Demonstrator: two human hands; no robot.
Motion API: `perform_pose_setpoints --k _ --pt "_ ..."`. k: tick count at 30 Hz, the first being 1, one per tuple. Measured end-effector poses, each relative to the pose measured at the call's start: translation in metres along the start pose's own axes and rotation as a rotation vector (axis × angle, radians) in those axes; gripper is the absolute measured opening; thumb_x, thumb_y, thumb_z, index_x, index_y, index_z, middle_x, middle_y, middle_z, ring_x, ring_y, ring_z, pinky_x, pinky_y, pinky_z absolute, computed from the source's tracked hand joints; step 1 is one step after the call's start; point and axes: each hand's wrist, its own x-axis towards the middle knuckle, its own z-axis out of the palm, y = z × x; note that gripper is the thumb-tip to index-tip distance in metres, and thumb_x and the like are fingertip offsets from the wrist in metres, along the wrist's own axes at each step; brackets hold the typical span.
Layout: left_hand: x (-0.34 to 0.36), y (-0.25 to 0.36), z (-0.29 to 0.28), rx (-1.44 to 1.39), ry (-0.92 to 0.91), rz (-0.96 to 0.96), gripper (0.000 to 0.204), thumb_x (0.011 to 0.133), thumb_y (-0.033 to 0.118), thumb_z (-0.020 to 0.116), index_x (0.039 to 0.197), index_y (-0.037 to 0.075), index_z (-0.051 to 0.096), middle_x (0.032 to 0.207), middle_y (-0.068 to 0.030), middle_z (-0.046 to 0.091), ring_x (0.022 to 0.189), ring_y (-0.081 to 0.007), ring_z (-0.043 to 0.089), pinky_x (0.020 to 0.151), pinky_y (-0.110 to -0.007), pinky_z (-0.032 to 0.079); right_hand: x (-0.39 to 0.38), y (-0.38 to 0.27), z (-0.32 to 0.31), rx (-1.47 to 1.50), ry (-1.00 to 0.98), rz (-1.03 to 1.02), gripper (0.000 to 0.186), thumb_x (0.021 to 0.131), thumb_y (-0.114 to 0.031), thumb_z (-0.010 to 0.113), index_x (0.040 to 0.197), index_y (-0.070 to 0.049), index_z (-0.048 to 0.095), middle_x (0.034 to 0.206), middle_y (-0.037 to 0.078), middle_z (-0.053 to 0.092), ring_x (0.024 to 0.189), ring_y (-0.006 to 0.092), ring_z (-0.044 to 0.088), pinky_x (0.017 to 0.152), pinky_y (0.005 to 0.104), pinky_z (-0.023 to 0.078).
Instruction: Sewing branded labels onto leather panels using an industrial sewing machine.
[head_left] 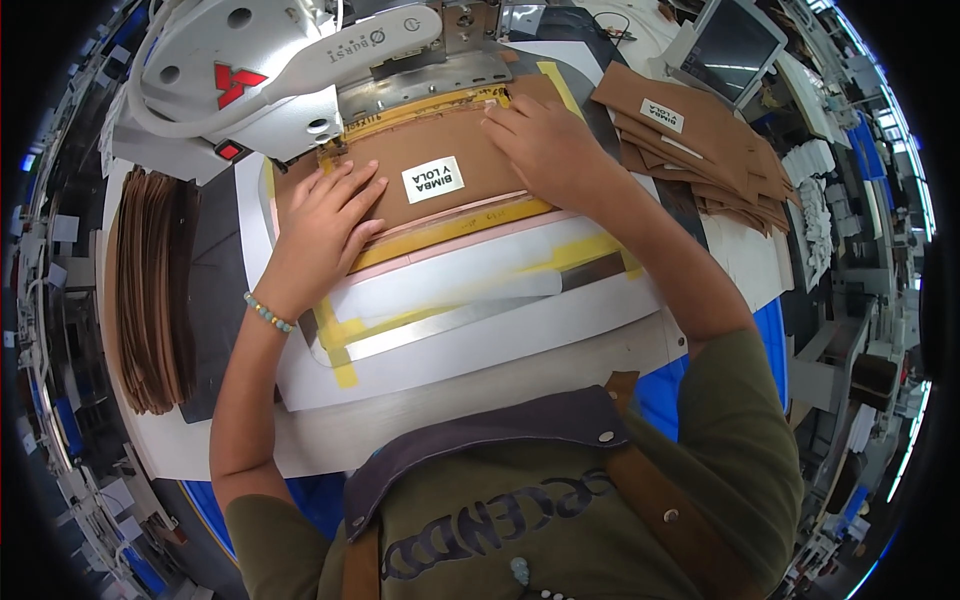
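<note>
A brown fabric panel (400,140) with a white label (433,180) lies flat in a sewing template (440,240) edged with yellow strips. My left hand (325,215) rests on the panel's left end, fingers stretched and spread, close below the machine's needle area (330,150). A beaded bracelet (268,312) circles that wrist. Near the panel's far right corner, my right hand (550,150) is closed, its bent fingertips at the panel's edge beside the yellow strip. Its thumb and the exact grip are partly hidden.
A white sewing machine head (200,80) overhangs the far left. On the left stands a stack of brown pieces (152,290). Several labelled brown panels (690,140) pile up at the right, below a screen (730,45). The pale table edge (400,435) runs before me.
</note>
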Motion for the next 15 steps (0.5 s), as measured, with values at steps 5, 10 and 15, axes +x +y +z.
perform_pose_setpoints --k 5,10,15 --pt "0.007 0.005 0.001 0.053 0.090 0.037 0.047 0.102 0.030 0.069 0.143 0.006 0.066 0.155 -0.0109 0.060 0.142 -0.0348 0.053 0.121 -0.049 0.039 0.001 0.001 -0.002 0.008 0.020 -0.018 0.023 0.086 -0.003 0.069 0.109 -0.004 0.068 0.122 0.007 0.071 0.106 0.0264 0.063 0.085 0.0390 0.056" --pt "0.014 0.009 0.002 0.092 0.083 0.044 0.046 0.101 0.030 0.071 0.140 0.005 0.067 0.151 -0.0120 0.062 0.138 -0.0345 0.056 0.118 -0.048 0.043 0.005 0.004 -0.006 0.033 -0.111 0.020 0.040 0.089 -0.005 0.068 0.129 -0.003 0.070 0.139 0.008 0.070 0.117 0.0269 0.063 0.098 0.0383 0.056" --pt "0.020 0.014 0.004 0.083 0.089 0.041 0.045 0.102 0.029 0.070 0.139 0.004 0.067 0.149 -0.0128 0.064 0.133 -0.0339 0.059 0.113 -0.046 0.047 0.009 0.003 -0.005 0.094 -0.082 0.026 0.038 0.090 -0.006 0.068 0.128 -0.003 0.072 0.138 0.007 0.071 0.114 0.0266 0.064 0.096 0.0376 0.058"
